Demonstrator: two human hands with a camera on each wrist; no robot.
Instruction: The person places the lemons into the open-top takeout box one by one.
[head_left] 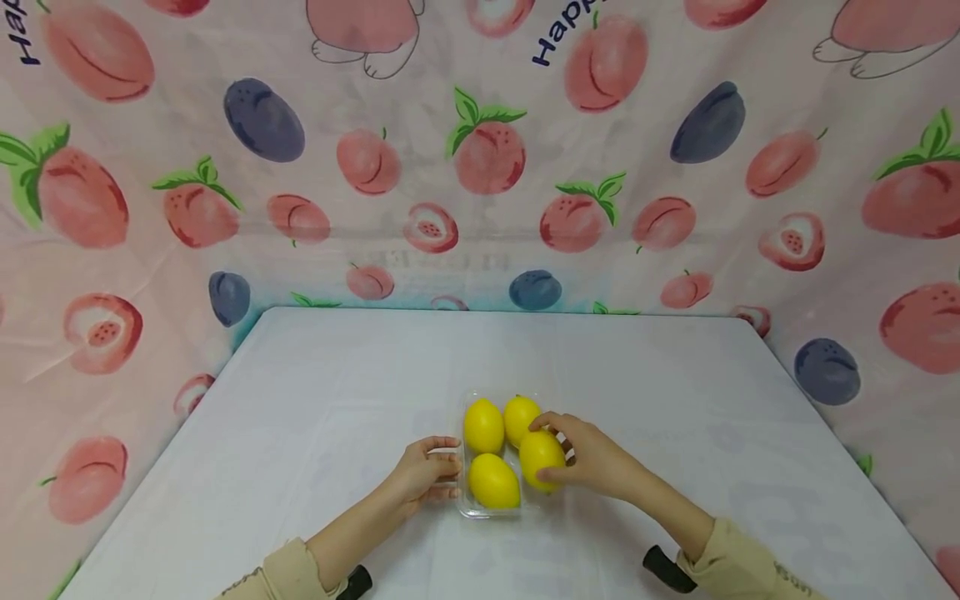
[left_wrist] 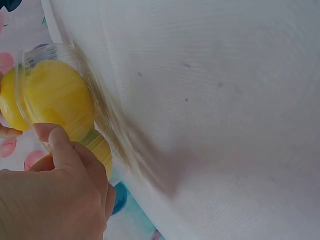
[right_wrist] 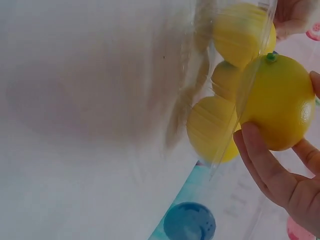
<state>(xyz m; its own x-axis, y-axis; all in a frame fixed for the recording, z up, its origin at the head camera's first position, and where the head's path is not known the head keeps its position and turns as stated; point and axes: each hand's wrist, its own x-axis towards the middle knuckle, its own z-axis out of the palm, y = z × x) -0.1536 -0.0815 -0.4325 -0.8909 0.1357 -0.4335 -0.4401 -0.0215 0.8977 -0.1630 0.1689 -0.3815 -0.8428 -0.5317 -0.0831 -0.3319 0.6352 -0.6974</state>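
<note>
A clear plastic box [head_left: 489,513] on the table contains three yellow lemons, with one lemon [head_left: 494,482] at its front left, one lemon [head_left: 483,426] behind it, and another [head_left: 521,421] at the back right. My right hand [head_left: 596,457] grips a further lemon [head_left: 542,461] between thumb and fingers, at the box's front right. In the right wrist view, this lemon [right_wrist: 278,102] shows a green stem end and sits at the rim. My left hand [head_left: 426,471] touches the box's left side with its fingertips; in the left wrist view, the left hand [left_wrist: 70,185] partly hides the box.
A white cloth covers the table [head_left: 337,375]. Behind it hangs a fruit-print curtain [head_left: 420,275], which also runs down both sides. Dark bands [head_left: 667,569] show at both wrists, near beige sleeves [head_left: 738,558].
</note>
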